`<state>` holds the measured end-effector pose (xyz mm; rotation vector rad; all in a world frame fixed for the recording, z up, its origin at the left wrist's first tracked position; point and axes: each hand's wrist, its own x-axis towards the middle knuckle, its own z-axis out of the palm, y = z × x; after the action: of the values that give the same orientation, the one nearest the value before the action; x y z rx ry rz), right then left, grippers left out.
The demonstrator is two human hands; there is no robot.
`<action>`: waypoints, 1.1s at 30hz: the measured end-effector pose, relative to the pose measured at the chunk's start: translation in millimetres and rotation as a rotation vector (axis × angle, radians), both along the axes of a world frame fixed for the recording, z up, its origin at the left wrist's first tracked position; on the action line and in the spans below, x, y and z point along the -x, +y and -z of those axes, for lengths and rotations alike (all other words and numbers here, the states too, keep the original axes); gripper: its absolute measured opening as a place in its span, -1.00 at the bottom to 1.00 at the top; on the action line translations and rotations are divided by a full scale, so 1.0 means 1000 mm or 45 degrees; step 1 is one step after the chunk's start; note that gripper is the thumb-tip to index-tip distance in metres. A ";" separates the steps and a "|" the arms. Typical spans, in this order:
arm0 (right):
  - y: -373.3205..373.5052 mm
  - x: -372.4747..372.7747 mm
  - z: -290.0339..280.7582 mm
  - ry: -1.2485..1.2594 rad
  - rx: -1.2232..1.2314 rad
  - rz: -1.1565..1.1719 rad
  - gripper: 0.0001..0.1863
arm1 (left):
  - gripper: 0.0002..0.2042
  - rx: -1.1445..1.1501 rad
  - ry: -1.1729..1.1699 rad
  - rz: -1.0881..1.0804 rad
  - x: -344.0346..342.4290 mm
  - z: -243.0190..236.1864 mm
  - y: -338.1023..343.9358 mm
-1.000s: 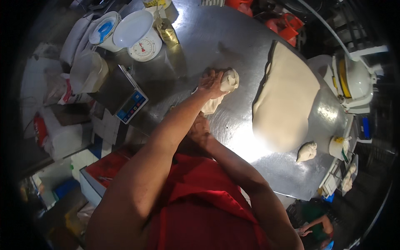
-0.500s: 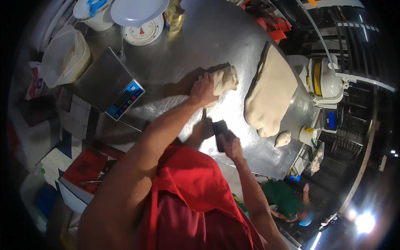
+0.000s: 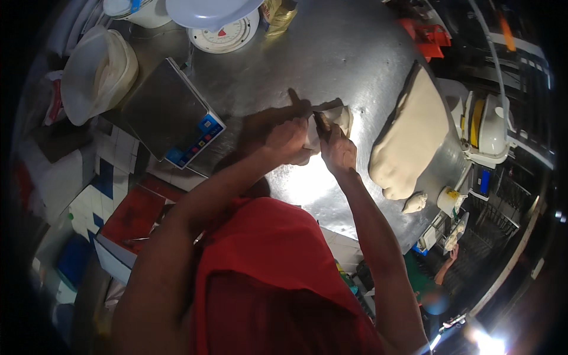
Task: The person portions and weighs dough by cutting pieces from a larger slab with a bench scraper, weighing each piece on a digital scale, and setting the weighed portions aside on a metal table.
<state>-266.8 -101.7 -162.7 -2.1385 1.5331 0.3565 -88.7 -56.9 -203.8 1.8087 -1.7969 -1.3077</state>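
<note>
On the steel table, my left hand [image 3: 287, 139] grips the left part of a pale dough lump [image 3: 310, 139]. My right hand [image 3: 338, 148] holds a scraper [image 3: 321, 121] with a dark blade down on that lump, right beside my left hand. To the right lies a large flat sheet of dough [image 3: 411, 139], with a small dough piece [image 3: 415, 203] near its lower end. At the left sits a digital scale [image 3: 160, 112] with a blue control panel.
A plastic tub [image 3: 97, 77], a dial scale [image 3: 223, 36] under a white bowl [image 3: 213, 9], and a gold bag [image 3: 279, 18] stand along the left and back. Red items [image 3: 423, 38] and a white mixer [image 3: 491, 127] are beyond the table. A co-worker [image 3: 432, 290] is at lower right.
My right hand has come up from the table's near edge with the scraper and is now on the dough lump. My left hand stays on that dough.
</note>
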 end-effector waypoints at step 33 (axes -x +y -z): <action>0.058 0.067 -0.003 -1.072 0.213 0.087 -0.52 | -0.17 0.305 -0.886 -0.896 -0.287 -0.063 0.108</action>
<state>-334.1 -43.5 -160.0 -1.9445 1.1383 -0.6464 198.4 51.0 -140.5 2.5752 -1.2423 -0.1994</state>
